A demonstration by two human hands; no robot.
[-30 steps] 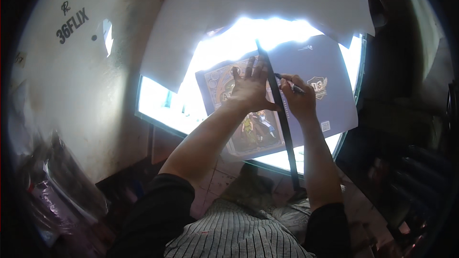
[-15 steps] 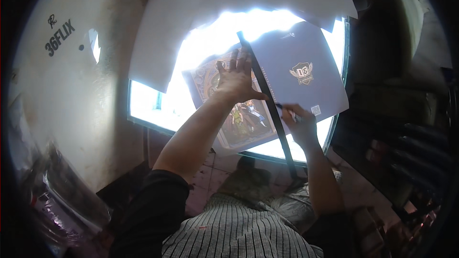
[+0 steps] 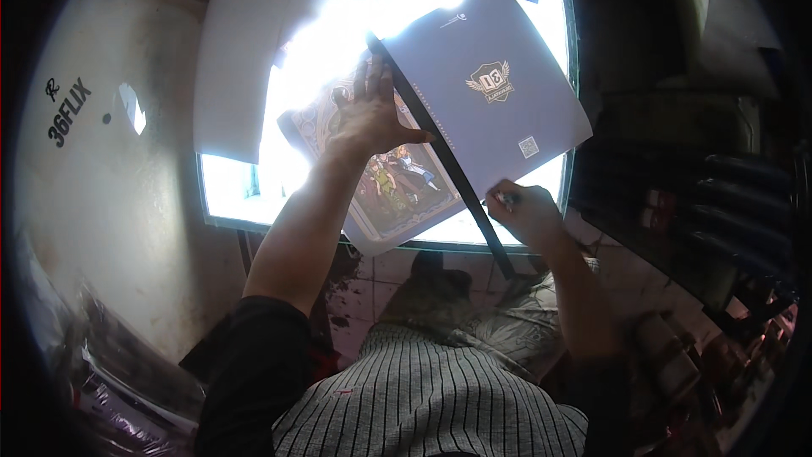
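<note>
Blue-violet printed cover sheet point(image 3: 499, 123) lies flat on the lit light table point(image 3: 227, 218), rotated so its lower edge slopes down to the left. Right half carries a pale winged-shield emblem point(image 3: 490, 82) and a QR code point(image 3: 529, 147); left half has an illustrated panel point(image 3: 389, 190) with costumed figures, partly under the arm. Black straight strip point(image 3: 459, 179) crosses the sheet diagonally between the halves, near end overhanging the table's front edge.

Hands are apart, one each side of the strip. Left hand point(image 3: 370, 124): palm down on the illustrated half, fingers spread, thumb reaching onto the strip. Right hand point(image 3: 534, 216): fist clamped on a slim pen-like tool point(image 3: 508, 198), just right of the strip by the sheet's lower edge. Tool mostly hidden by fingers; can't tell the exact type, or whether its tip touches anything.

Large white sheet point(image 3: 230, 76) covers the far-left part of the table. Pale panel with dark lettering point(image 3: 118, 228) stands at left, clear plastic-wrapped bundle point(image 3: 139, 381) below it. Tiled floor point(image 3: 385, 292) under the front edge. Glare washes out the table's far side.
</note>
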